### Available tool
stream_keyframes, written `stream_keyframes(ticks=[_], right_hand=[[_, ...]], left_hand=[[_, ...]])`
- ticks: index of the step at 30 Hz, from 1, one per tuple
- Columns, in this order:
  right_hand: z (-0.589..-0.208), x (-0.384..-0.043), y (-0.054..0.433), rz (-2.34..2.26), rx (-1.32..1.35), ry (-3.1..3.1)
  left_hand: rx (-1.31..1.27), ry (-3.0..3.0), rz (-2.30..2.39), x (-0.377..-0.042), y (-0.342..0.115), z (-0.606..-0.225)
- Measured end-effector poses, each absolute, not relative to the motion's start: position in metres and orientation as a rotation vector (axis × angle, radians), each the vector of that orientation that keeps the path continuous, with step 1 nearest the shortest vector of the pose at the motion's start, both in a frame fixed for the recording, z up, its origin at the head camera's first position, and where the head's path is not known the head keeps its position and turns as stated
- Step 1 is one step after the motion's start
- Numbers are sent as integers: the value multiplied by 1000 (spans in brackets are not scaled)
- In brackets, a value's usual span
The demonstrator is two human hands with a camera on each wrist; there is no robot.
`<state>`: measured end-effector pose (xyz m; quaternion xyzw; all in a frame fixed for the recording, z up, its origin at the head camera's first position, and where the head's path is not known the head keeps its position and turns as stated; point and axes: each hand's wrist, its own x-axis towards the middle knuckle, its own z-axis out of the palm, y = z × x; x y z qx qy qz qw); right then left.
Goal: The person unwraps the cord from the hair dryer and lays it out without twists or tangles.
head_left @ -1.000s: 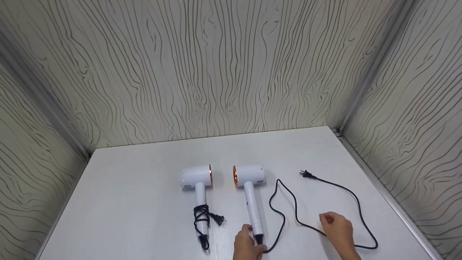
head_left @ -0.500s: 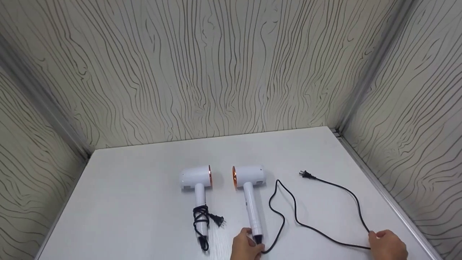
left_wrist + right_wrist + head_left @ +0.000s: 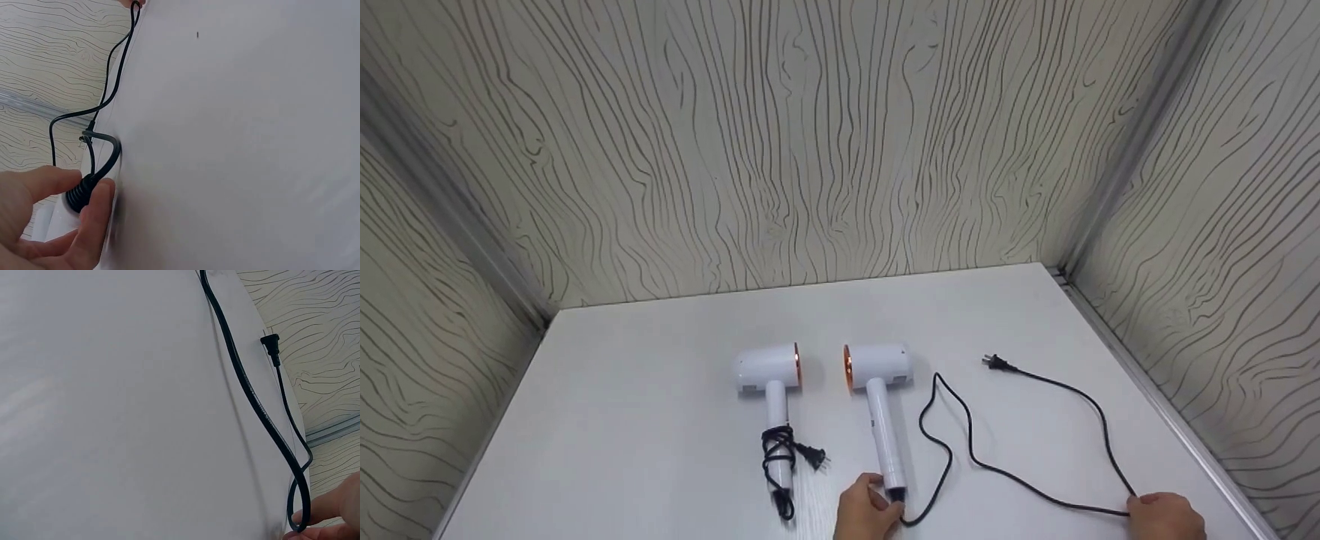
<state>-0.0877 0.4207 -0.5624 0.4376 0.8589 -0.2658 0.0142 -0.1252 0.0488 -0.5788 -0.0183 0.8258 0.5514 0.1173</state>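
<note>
Two white hair dryers with orange-rimmed nozzles lie on the white table. My left hand (image 3: 868, 508) pinches the ribbed black cord base (image 3: 80, 194) at the handle end of the right-hand hair dryer (image 3: 879, 366). Its black power cord (image 3: 1020, 478) runs loose across the table in bends, ending in a two-pin plug (image 3: 997, 363). At the right, my right hand (image 3: 1167, 516) pinches the cord where it turns back on itself; the right wrist view shows that loop between thumb and finger. The other hair dryer (image 3: 769, 369) has its cord (image 3: 778, 444) wound round its handle.
The table (image 3: 607, 420) is bounded by wood-grain patterned walls (image 3: 780, 150) at the back and both sides. A second plug (image 3: 813, 455) sticks out from the wound cord, between the two handles. A metal rail (image 3: 1170, 427) follows the table's right edge.
My right hand has moved right and toward the front edge, from above the cord to its right-hand bend, which it now pinches. The left hand stays at the cord base.
</note>
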Motion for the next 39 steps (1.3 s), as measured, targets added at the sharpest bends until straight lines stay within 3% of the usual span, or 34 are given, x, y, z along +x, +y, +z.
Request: stream_keyframes(ticks=[13, 19, 28, 33, 39], right_hand=[[-571, -110, 404, -977, 1255, 2877], [-573, -124, 399, -916, 1066, 3078], [-569, -135, 390, -813, 990, 3203], [-563, -135, 359, -790, 865, 3334], [-559, -142, 290, -1067, 439, 3368]], left_hand=[[-15, 2455, 1696, -128, 37, -579], [-19, 2444, 1703, -126, 37, -580], [47, 2371, 1808, -122, 37, -580], [38, 2309, 1870, -120, 37, -580], [17, 2264, 1909, -121, 41, -579]])
